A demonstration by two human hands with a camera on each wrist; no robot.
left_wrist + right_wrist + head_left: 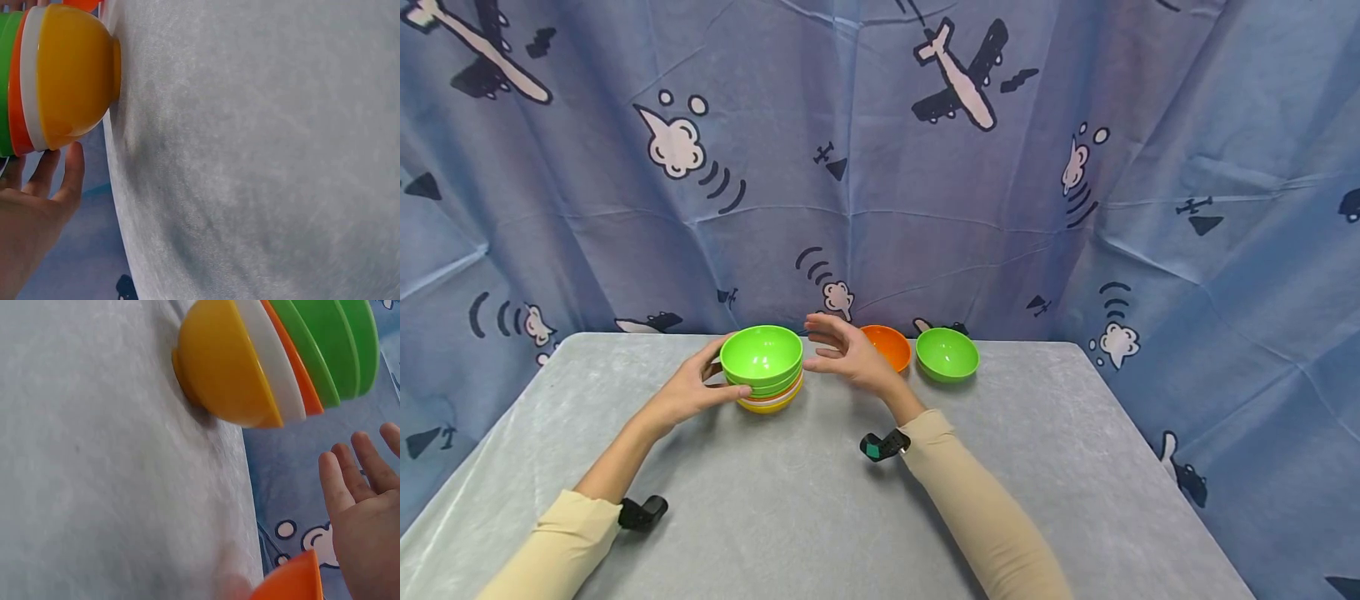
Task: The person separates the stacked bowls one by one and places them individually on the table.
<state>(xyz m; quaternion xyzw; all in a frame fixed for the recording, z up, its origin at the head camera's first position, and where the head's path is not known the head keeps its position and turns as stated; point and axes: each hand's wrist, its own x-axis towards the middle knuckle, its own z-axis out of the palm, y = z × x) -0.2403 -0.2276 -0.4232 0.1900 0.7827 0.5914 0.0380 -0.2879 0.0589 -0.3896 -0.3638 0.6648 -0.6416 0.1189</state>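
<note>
A stack of nested bowls (763,357) stands toward the back of the table, left of the middle. The yellow bowl (78,75) is at the bottom, then the white bowl (272,359), an orange one and several green ones on top. My left hand (694,390) holds the stack from its left side, thumb at the front and fingers round the back. My right hand (852,357) is just right of the stack, fingers spread and apart from it, with nothing in its grasp. Behind that hand sits an orange bowl (889,344), partly hidden by it.
A single green bowl (947,354) stands upright to the right of the orange one. The table (820,517) has a grey cloth, and its back edge lies close behind the bowls. A blue patterned curtain (880,167) hangs beyond that edge.
</note>
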